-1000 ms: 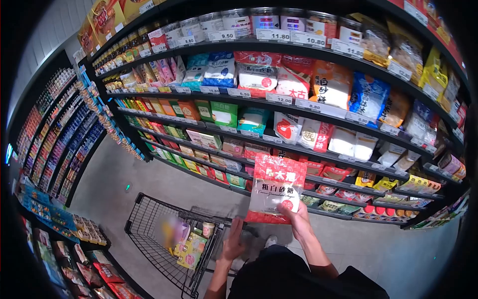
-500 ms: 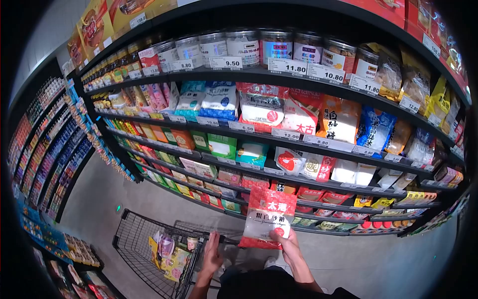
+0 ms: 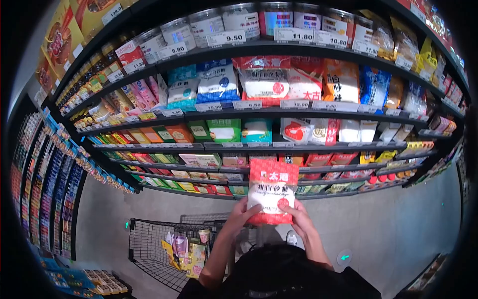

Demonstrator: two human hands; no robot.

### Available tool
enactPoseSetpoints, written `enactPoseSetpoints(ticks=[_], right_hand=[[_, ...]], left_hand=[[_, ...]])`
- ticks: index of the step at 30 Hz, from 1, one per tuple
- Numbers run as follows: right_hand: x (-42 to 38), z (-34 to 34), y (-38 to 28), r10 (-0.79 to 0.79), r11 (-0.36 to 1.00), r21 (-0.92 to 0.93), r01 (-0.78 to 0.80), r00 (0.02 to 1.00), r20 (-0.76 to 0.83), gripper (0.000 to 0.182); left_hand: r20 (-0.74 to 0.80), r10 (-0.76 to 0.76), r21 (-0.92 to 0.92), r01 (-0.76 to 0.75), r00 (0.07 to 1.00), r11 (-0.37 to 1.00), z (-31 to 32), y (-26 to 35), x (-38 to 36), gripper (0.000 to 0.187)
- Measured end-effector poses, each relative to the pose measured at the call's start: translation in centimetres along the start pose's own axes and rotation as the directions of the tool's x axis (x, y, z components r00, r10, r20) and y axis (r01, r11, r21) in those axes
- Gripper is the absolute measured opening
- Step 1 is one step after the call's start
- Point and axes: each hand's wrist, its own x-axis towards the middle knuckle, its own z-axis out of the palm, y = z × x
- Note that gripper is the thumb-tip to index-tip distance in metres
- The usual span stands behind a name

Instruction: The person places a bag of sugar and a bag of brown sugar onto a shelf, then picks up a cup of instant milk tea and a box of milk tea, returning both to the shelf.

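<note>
A red and white bag of granulated sugar [image 3: 272,193] is held upright in front of me, its printed face turned my way. My left hand [image 3: 240,215] grips the lower left edge with the thumb on the front. On the lower right corner, my right hand [image 3: 298,215] does the same, its thumb near the round red mark. The fingers behind the bag are hidden. A matching red and white sugar bag [image 3: 266,82] sits on the shelf straight ahead, beside a blue and white bag [image 3: 218,84].
A wire shopping cart [image 3: 149,261] stands at my lower left, with a purple package [image 3: 180,246], yellow packages [image 3: 196,261] and a small cup [image 3: 204,235] in it. Tall shelves [image 3: 209,55] of jars and bags curve across the front. Another stocked rack [image 3: 50,189] stands far left.
My left hand has left the cart's handle and taken hold of the sugar bag's left side. The bag is now in both hands and straighter. The view has shifted, too.
</note>
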Motion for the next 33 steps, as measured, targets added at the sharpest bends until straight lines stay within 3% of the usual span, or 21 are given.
enactPoseSetpoints(ticks=[2,3,7,11,13,17,20,21,24,28,30,33], right_hand=[[-0.4,0.5,-0.5,0.023,0.999,0.041,-0.022,1.000,-0.014,0.039],[-0.6,0.7,-0.6,0.048,0.996,0.079,-0.047,0.999,-0.011,0.040],[-1.3,1.2,-0.7,0.027,0.999,0.026,-0.025,0.998,-0.057,0.040],[-1.8,1.3,-0.8,0.066,0.997,0.035,-0.063,0.993,-0.094,0.040],[-1.6,1.1,-0.8,0.038,0.998,0.050,-0.035,0.997,-0.073,0.040],[-1.6,1.3,-0.7,0.000,1.000,-0.015,-0.002,0.994,-0.105,0.042],[-1.9,1.5,-0.8,-0.073,0.985,-0.164,0.055,0.992,-0.102,0.043],[-1.9,1.5,-1.0,-0.048,0.989,-0.145,0.037,0.996,-0.075,0.042],[-2.2,1.5,-1.2,0.006,0.995,-0.101,-0.011,0.999,-0.053,0.041],[-2.6,0.9,-0.8,0.040,0.996,-0.081,-0.045,0.997,-0.069,0.041],[-2.8,0.4,-0.6,0.038,0.996,-0.078,-0.043,0.997,-0.063,0.042],[-2.6,-0.1,-0.7,0.030,0.996,-0.081,-0.036,0.997,-0.075,0.044]], left_hand=[[-0.013,0.074,0.371,-0.063,0.997,0.926,0.2,0.7,0.7,0.050],[-0.006,0.089,0.288,-0.084,0.996,0.954,0.1,0.7,1.0,0.050],[0.024,0.060,0.298,-0.064,0.998,0.952,-0.3,0.3,1.0,0.046],[0.065,0.017,0.239,-0.032,0.998,0.970,0.1,0.0,0.4,0.055],[0.097,0.200,0.214,-0.217,0.975,0.952,0.6,-0.1,0.2,0.061],[0.094,0.266,0.216,-0.281,0.959,0.935,0.9,-0.3,-0.1,0.069],[0.056,0.150,0.258,-0.159,0.987,0.953,0.0,-1.0,-0.2,0.076],[0.060,0.065,0.256,-0.078,0.996,0.964,0.1,-0.4,-0.3,0.076],[0.027,-0.005,0.262,-0.003,1.000,0.965,0.6,-0.1,-0.2,0.073],[0.096,0.039,0.171,-0.055,0.995,0.984,0.7,-1.4,-0.3,0.081],[0.137,0.095,0.252,-0.128,0.986,0.959,1.1,-1.5,-0.3,0.085],[0.150,0.153,0.222,-0.184,0.977,0.958,1.6,-1.4,-0.5,0.086]])
